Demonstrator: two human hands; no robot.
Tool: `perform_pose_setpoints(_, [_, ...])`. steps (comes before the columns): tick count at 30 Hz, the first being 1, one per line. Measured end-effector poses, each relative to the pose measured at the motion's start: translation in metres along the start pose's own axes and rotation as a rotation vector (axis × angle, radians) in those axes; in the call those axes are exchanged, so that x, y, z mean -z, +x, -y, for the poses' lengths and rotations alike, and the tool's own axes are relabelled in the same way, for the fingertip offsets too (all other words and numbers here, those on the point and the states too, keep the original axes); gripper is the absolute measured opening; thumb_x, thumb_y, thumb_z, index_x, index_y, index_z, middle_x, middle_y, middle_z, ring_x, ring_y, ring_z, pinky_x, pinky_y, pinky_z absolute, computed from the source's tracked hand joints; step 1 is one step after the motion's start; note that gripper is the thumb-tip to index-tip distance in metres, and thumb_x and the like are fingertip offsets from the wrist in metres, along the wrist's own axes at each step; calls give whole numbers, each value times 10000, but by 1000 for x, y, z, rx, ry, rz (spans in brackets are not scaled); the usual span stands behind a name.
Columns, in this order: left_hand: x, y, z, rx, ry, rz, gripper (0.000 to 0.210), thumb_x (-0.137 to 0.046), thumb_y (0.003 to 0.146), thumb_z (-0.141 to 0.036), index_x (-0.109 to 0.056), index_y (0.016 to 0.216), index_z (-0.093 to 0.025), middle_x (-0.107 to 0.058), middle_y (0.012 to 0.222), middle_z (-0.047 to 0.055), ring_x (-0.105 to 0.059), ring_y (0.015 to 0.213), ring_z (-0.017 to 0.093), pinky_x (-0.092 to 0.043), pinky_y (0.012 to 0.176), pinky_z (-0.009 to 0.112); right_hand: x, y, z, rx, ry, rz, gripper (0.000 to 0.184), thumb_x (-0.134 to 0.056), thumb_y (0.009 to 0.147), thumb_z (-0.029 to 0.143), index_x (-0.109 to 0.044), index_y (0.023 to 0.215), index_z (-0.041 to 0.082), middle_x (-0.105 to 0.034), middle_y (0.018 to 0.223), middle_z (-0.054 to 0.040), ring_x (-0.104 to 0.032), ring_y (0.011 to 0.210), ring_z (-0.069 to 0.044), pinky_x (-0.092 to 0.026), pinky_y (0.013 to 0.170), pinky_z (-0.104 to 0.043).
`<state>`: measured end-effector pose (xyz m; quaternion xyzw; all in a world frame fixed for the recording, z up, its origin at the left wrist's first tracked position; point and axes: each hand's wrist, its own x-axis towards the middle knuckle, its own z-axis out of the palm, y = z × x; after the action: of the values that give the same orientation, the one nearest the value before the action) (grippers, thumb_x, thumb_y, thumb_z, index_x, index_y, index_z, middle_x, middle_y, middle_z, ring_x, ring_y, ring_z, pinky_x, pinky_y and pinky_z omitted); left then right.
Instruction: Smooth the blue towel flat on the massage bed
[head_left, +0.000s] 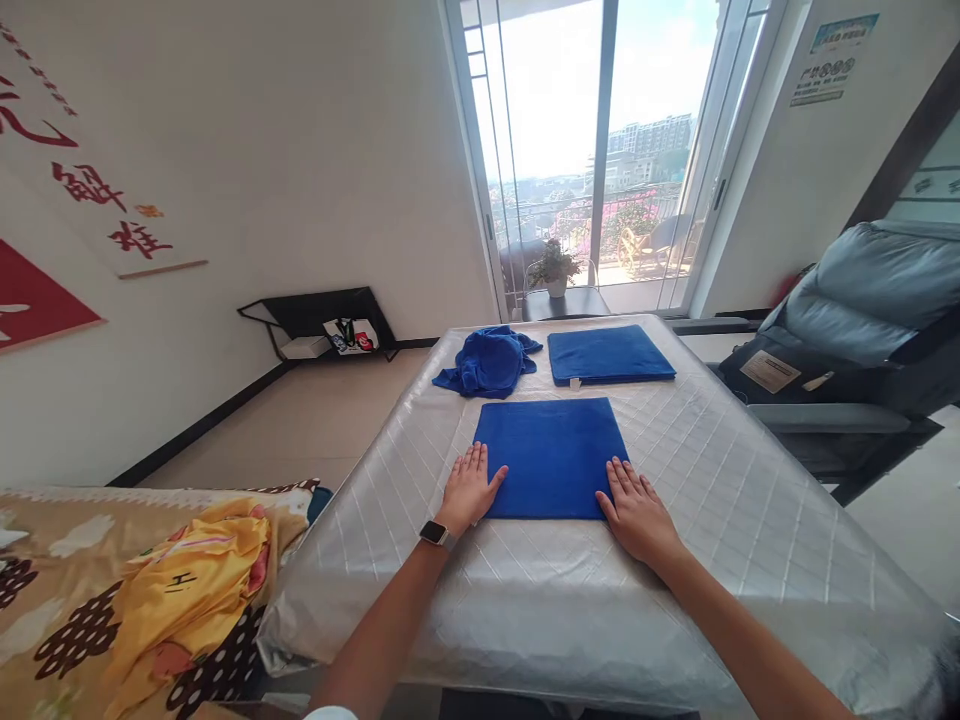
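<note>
A blue towel (551, 455), folded into a flat rectangle, lies near the front of the silver quilted table cover (720, 500). My left hand (471, 488) rests open at its left edge, fingers pointing away from me; a watch (435, 533) is on that wrist. At the right edge my right hand (637, 510) lies flat with fingers stretched out, touching the cloth. Behind, a crumpled blue towel (491, 362) sits at the far left. Beside it on the right is a neat folded stack of blue cloth (611, 354) with a small white tag.
A grey recliner (847, 300) stands close on the right, bearing a dark bag. On the left, a patterned bed cover (67, 600) holds a yellow garment (202, 570). A potted plant (555, 268) stands beyond the table by the glass door. A black rack (330, 325) is against the wall.
</note>
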<state>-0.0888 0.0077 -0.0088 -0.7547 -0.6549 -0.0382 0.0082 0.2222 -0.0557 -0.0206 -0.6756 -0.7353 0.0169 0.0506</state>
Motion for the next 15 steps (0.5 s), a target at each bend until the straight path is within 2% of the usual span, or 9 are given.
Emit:
perform_pose_setpoints(3, [10, 0, -34, -78, -17, -41, 787, -145, 1014, -610, -322, 1533, -46, -284, 1601, 183, -223, 1502, 276, -176, 1228, 427, 0, 0, 1, -2, 3, -7, 688, -202, 1010, 475, -262, 1573, 83, -197, 1641, -86, -142, 1520, -232, -158, 1238, -438])
perform_pose_setpoints(5, [14, 0, -74, -218, -67, -59, 772, -120, 1017, -605, -328, 1537, -74, -300, 1601, 159, -232, 1500, 257, -204, 1223, 415, 0, -1, 2, -3, 15, -18, 685, -215, 1008, 470, -274, 1568, 81, -206, 1640, -90, -153, 1518, -235, -165, 1236, -443])
perform_pose_setpoints(8, [13, 1, -140, -504, -129, -80, 733, -109, 1029, -589, -315, 1545, -111, -298, 1611, 114, -212, 1507, 210, -200, 1225, 383, 0, -2, 1, 6, 18, -34, 644, -249, 999, 400, -302, 1560, 88, -236, 1633, -94, -184, 1512, -237, -181, 1231, -444])
perform_pose_setpoints(10, [10, 2, -171, -610, -155, -86, 733, -85, 1033, -579, -310, 1545, -105, -288, 1618, 103, -192, 1511, 191, -175, 1232, 368, 1, -3, 0, 26, 11, -40, 617, -264, 982, 314, -310, 1560, 103, -253, 1631, -85, -187, 1511, -234, -191, 1227, -439])
perform_pose_setpoints(12, [6, 4, -181, -631, -172, -64, 745, -62, 1032, -579, -295, 1549, -97, -285, 1619, 101, -189, 1511, 182, -167, 1234, 360, 2, -3, -1, 31, 9, -44, 615, -259, 977, 289, -301, 1565, 115, -258, 1631, -76, -187, 1511, -231, -197, 1226, -436])
perform_pose_setpoints(13, [5, 5, -178, -618, -176, -47, 753, -58, 1030, -585, -288, 1552, -94, -282, 1620, 102, -189, 1511, 183, -166, 1235, 362, 2, -3, -1, 26, 8, -42, 616, -252, 984, 310, -297, 1567, 115, -258, 1631, -78, -189, 1510, -233, -197, 1226, -438])
perform_pose_setpoints(15, [4, 4, -156, -568, -173, -15, 769, -69, 1022, -608, -278, 1556, -95, -264, 1625, 103, -178, 1514, 192, -160, 1238, 374, 2, -3, 0, 10, 11, -34, 636, -242, 998, 384, -293, 1567, 105, -252, 1631, -90, -192, 1510, -238, -187, 1229, -444])
